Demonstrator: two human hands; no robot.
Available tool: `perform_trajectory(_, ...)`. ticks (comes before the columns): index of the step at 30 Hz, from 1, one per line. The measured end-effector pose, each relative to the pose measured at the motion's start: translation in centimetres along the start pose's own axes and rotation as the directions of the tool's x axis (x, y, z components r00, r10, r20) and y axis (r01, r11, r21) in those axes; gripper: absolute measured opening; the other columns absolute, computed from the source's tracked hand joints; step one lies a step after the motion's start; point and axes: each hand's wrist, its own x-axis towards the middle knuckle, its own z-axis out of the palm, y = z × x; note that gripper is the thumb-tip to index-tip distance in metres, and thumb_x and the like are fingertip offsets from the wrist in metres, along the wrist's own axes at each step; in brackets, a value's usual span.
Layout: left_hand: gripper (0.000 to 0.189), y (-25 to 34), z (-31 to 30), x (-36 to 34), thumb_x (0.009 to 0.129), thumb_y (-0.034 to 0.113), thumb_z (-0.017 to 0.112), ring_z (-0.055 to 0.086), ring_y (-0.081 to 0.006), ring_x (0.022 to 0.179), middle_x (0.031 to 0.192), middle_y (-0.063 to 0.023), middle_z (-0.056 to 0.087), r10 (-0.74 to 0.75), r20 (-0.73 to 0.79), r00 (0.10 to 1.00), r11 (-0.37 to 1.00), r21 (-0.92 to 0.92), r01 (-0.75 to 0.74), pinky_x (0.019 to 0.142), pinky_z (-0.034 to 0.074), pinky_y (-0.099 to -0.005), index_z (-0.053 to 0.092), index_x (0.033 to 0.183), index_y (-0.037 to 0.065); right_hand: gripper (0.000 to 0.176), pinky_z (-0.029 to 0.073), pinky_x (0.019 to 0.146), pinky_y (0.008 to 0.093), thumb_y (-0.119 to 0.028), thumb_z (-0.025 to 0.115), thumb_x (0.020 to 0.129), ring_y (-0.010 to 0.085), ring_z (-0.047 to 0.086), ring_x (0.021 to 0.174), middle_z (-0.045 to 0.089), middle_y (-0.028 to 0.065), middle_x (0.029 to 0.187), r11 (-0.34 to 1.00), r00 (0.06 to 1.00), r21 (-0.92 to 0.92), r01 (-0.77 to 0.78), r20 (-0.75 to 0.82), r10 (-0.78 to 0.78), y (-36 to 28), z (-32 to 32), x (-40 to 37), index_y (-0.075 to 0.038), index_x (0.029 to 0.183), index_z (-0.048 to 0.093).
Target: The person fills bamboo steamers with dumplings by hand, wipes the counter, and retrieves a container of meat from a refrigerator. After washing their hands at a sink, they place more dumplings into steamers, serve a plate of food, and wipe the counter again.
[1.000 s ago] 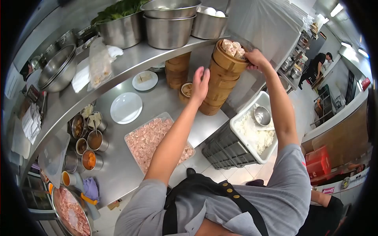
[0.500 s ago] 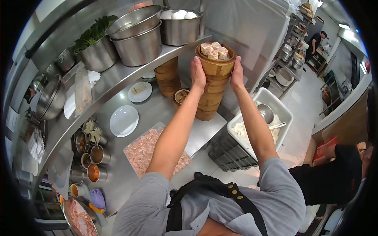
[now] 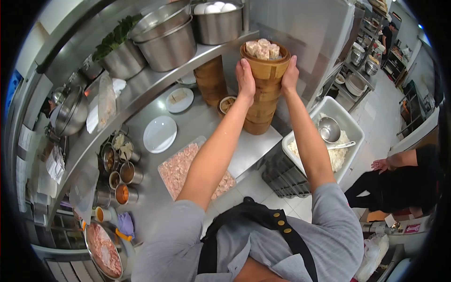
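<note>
A tall stack of bamboo steamers (image 3: 267,87) stands upright near the counter's far right corner. In its top steamer sit several pale, open-topped dumplings (image 3: 263,48). My left hand (image 3: 245,81) presses along the left side of the upper steamers. Opposite it, my right hand (image 3: 290,77) grips the right side, so the stack is held between both palms. Just left of it are a second steamer stack (image 3: 210,83), partly under the shelf, and a small steamer (image 3: 227,104) with food inside, partly behind my left forearm.
White plates (image 3: 160,135) and a tray of minced meat (image 3: 177,170) lie on the counter. Steel pots (image 3: 168,47) line the shelf (image 3: 206,51) above. At right stands a white bin (image 3: 353,123) of rice with a metal bowl (image 3: 329,129). A co-worker (image 3: 408,176) in black is close on the right.
The view has shifted slightly, with most things sitting further right. My hands keep their hold on the steamer stack. The nearby co-worker's hand now shows, and the distant person is further right.
</note>
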Motion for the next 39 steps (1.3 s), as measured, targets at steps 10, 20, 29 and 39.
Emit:
perform_trajectory(10, 0.085, 0.3, -5.2, -3.4, 0.087, 0.061, 0.040, 0.009, -0.0250, 0.139, 0.151, -0.0120, 0.008, -0.353, 0.060, 0.934, 0.932, -0.069, 0.357, 0.110, 0.014, -0.0437, 0.006, 0.144, 0.008, 0.063, 0.019, 0.105, 0.0460, -0.055, 0.026, 0.094, 0.0226, 0.025, 0.133, 0.029, 0.0059, 0.145, 0.974, 0.943, 0.082, -0.209, 0.280, 0.179, 6.3, -4.6, -6.7, -0.015, 0.143, 0.025)
perform_trajectory(20, 0.083, -8.4, -10.2, -6.1, 0.081, 0.064, 0.049, 0.022, -0.0317, 0.134, 0.148, -0.0073, 0.021, -0.592, -0.002, 0.806, 0.805, 0.035, 0.592, 0.092, 0.030, -0.0649, 0.018, 0.144, 0.020, 0.075, 0.013, 0.102, 0.0606, -0.067, 0.032, 0.086, 0.0282, 0.012, 0.137, 0.016, 0.0019, 0.150, 0.927, 0.863, -0.036, -0.372, 0.353, 0.360, 10.2, -6.6, -9.3, -0.023, 0.145, 0.018)
perform_trajectory(29, 0.044, -21.6, -20.6, -8.9, 0.067, -0.005, 0.057, 0.056, -0.0207, 0.068, 0.083, -0.0104, 0.058, -0.183, -0.601, 0.778, 0.787, 0.384, 0.482, 0.066, 0.049, -0.0323, 0.054, 0.110, 0.001, 0.017, 0.043, 0.051, 0.0252, -0.024, 0.063, 0.084, 0.0096, 0.053, 0.063, 0.055, -0.0003, 0.072, 0.886, 0.886, -0.021, -0.464, 0.013, 0.464, 18.2, -10.2, -14.4, -0.011, 0.093, 0.055)
perform_trajectory(39, 0.024, 6.5, -43.4, -38.8, 0.077, 0.005, 0.062, 0.053, -0.0157, 0.081, 0.104, -0.0103, 0.049, 0.528, -0.830, 0.181, 0.636, 0.528, 0.564, 0.067, 0.046, -0.0262, 0.053, 0.099, 0.003, 0.018, 0.046, 0.049, 0.0223, -0.005, 0.056, 0.086, 0.0114, 0.059, 0.065, 0.060, 0.0028, 0.078, 0.850, 0.228, -0.296, -0.436, 0.877, 0.422, 10.7, 6.3, -39.7, -0.004, 0.104, 0.057)
